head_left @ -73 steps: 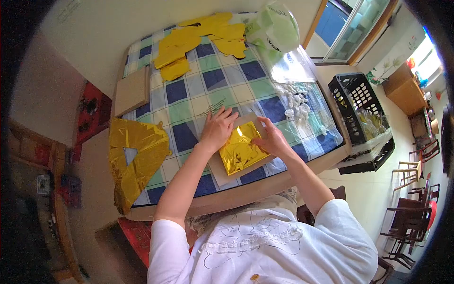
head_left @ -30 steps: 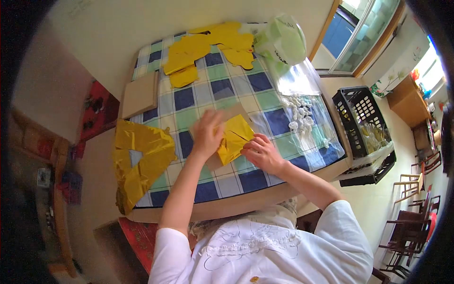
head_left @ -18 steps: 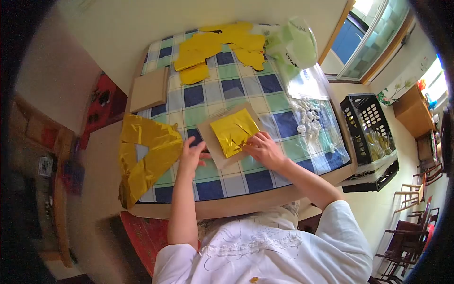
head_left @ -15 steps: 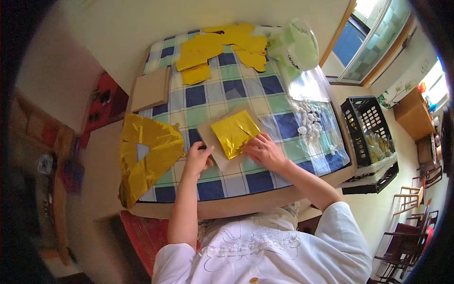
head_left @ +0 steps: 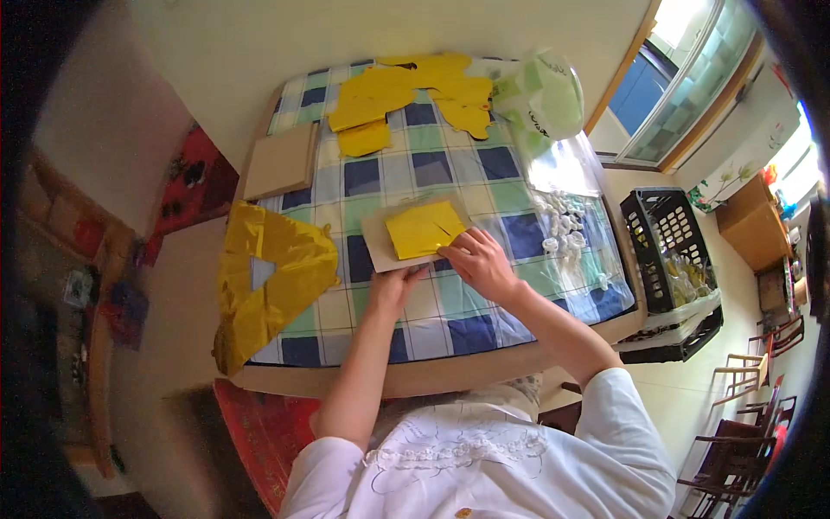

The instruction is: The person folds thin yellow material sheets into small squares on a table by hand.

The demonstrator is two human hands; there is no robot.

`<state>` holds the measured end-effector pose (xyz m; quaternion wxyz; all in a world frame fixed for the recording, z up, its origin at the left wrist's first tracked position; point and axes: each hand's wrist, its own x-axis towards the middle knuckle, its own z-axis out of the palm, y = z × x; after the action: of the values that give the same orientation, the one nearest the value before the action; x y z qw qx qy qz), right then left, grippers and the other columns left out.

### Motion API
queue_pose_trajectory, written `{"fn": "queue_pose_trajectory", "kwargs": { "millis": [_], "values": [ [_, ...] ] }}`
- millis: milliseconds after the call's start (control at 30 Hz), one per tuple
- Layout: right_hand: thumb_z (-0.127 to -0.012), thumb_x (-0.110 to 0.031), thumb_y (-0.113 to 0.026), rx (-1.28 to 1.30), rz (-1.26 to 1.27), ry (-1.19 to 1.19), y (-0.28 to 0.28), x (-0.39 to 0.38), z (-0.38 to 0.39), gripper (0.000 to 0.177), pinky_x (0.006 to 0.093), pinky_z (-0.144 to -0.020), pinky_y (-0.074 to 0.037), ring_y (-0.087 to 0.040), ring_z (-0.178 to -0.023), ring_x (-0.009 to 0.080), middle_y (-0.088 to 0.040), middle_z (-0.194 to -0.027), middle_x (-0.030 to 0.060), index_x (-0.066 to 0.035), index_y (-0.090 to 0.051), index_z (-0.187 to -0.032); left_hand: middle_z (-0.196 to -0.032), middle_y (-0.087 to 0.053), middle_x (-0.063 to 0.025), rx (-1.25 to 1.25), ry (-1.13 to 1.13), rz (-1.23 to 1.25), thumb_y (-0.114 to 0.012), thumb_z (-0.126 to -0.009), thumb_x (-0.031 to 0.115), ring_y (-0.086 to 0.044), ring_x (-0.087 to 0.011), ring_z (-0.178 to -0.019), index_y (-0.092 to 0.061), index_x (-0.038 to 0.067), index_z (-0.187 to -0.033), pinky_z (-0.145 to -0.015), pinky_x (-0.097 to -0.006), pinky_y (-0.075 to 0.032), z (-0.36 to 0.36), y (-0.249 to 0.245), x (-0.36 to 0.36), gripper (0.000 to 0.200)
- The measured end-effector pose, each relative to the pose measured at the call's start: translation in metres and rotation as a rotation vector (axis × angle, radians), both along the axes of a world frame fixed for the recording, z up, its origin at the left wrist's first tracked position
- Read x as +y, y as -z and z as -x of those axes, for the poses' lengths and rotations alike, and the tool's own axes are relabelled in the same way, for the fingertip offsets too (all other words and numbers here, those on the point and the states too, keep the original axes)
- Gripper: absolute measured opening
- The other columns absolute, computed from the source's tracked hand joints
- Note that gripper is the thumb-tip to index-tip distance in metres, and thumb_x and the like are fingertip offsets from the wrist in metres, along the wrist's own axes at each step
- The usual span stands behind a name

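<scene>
A folded gold foil piece (head_left: 419, 232) lies on a tan cardboard sheet (head_left: 377, 242) above the checked cloth. My left hand (head_left: 398, 284) is under the near edge of the cardboard, holding it from below, with its fingers partly hidden. My right hand (head_left: 474, 259) pinches the near right corner of the gold foil. To the left, a larger gold foil piece with a hole (head_left: 298, 259) lies spread at the cloth's edge.
More gold foil (head_left: 372, 91) lies at the far side, with a cardboard stack (head_left: 281, 162) at the left. A green-white plastic bag (head_left: 552, 95) and small white items (head_left: 566, 227) are at the right. A black crate (head_left: 648, 246) stands beyond the table's right edge.
My left hand has moved right and gone under the cardboard, which is now turned and tilted with the foil on it. My right hand stays at the foil's corner.
</scene>
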<state>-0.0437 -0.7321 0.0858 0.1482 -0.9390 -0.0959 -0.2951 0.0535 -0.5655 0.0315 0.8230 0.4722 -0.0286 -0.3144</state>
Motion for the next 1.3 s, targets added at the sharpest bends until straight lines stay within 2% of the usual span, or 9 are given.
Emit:
{"fn": "queue_pose_trajectory", "kwargs": {
  "millis": [100, 300, 400, 500, 633, 833, 1033, 1167, 1300],
  "values": [
    [-0.070, -0.007, -0.066, -0.033, 0.017, 0.004, -0.003, 0.004, -0.007, 0.029, 0.0373, -0.081, -0.047, -0.057, -0.094, 0.0247, -0.059, -0.096, 0.0052, -0.012, -0.065, -0.099, -0.113, -0.061, -0.0072, 0.018, -0.028, 0.068, -0.054, -0.096, 0.024, -0.062, -0.0244, -0.099, -0.046, 0.015, -0.128, -0.082, -0.0398, -0.055, -0.010, 0.004, -0.025, 0.034],
    [-0.069, 0.000, -0.067, -0.079, 0.013, 0.026, -0.013, 0.005, -0.009, 0.029, 0.0379, -0.073, -0.050, -0.058, -0.084, 0.0254, -0.059, -0.087, 0.0054, -0.010, -0.066, -0.097, -0.112, -0.061, -0.0054, -0.034, -0.095, 0.151, -0.053, -0.096, 0.029, -0.063, -0.0211, -0.098, -0.048, 0.013, -0.126, -0.075, -0.0368, -0.056, -0.038, 0.011, -0.057, 0.034],
    [-0.072, -0.003, -0.066, -0.057, -0.080, 0.092, -0.009, 0.001, -0.009, 0.022, 0.0387, -0.071, -0.050, -0.058, -0.083, 0.0269, -0.058, -0.083, 0.0064, -0.009, -0.066, -0.093, -0.116, -0.059, -0.0086, 0.023, -0.097, 0.062, -0.053, -0.096, 0.025, -0.061, -0.0203, -0.103, -0.048, 0.008, -0.126, -0.076, -0.0344, -0.056, -0.025, -0.021, -0.051, 0.035],
    [-0.075, -0.003, -0.065, -0.055, -0.178, 0.123, -0.012, -0.004, -0.010, 0.017, 0.0397, -0.068, -0.051, -0.058, -0.081, 0.0291, -0.057, -0.080, 0.0080, -0.009, -0.065, -0.091, -0.119, -0.057, -0.0094, 0.014, -0.111, 0.038, -0.054, -0.095, 0.025, -0.060, -0.0210, -0.106, -0.043, 0.007, -0.132, -0.076, -0.0338, -0.056, -0.028, -0.004, -0.049, 0.042],
    [-0.079, -0.004, -0.064, -0.003, -0.229, 0.124, -0.022, -0.008, -0.010, 0.014, 0.0409, -0.069, -0.050, -0.058, -0.081, 0.0311, -0.057, -0.080, 0.0096, -0.009, -0.065, -0.091, -0.125, -0.052, -0.0123, -0.197, -0.282, 0.006, -0.059, -0.092, 0.019, -0.058, -0.0232, -0.109, -0.023, 0.011, -0.145, -0.074, -0.0340, -0.056, -0.012, -0.037, -0.037, 0.064],
    [-0.080, -0.005, -0.063, 0.045, -0.269, 0.109, -0.018, -0.011, -0.014, 0.012, 0.0416, -0.070, -0.049, -0.058, -0.083, 0.0319, -0.057, -0.081, 0.0110, -0.008, -0.065, -0.091, -0.119, -0.054, -0.0121, -0.321, -0.380, -0.306, -0.059, -0.090, 0.011, -0.061, -0.0239, -0.100, -0.025, 0.009, -0.142, -0.068, -0.0332, -0.056, -0.023, -0.055, -0.037, 0.062],
    [-0.080, -0.003, -0.064, 0.075, -0.359, 0.123, -0.021, -0.012, -0.015, 0.011, 0.0390, -0.067, -0.048, -0.059, -0.077, 0.0322, -0.060, -0.080, 0.0123, -0.004, -0.066, -0.091, -0.106, -0.061, -0.0102, -0.237, -0.197, -0.153, -0.056, -0.092, 0.013, -0.063, -0.0194, -0.097, -0.038, 0.005, -0.137, -0.065, -0.0323, -0.057, -0.042, -0.025, -0.041, 0.048],
    [-0.081, -0.004, -0.065, 0.162, -0.508, 0.149, -0.018, -0.017, -0.019, 0.012, 0.0359, -0.067, -0.048, -0.061, -0.074, 0.0295, -0.061, -0.080, 0.0135, -0.001, -0.066, -0.092, -0.117, -0.058, -0.0095, -0.296, -0.181, -0.071, -0.057, -0.094, 0.027, -0.062, -0.0220, -0.100, -0.038, 0.007, -0.138, -0.071, -0.0375, -0.058, -0.024, -0.034, -0.041, 0.051],
    [-0.081, -0.004, -0.066, 0.160, -0.480, 0.113, -0.020, -0.020, -0.020, 0.012, 0.0341, -0.066, -0.048, -0.062, -0.072, 0.0267, -0.062, -0.081, 0.0134, -0.001, -0.066, -0.092, -0.112, -0.060, -0.0104, -0.324, -0.287, -0.093, -0.055, -0.093, 0.013, -0.063, -0.0187, -0.096, -0.034, 0.003, -0.140, -0.060, -0.0299, -0.059, -0.025, -0.043, -0.039, 0.052]
  ]
}}
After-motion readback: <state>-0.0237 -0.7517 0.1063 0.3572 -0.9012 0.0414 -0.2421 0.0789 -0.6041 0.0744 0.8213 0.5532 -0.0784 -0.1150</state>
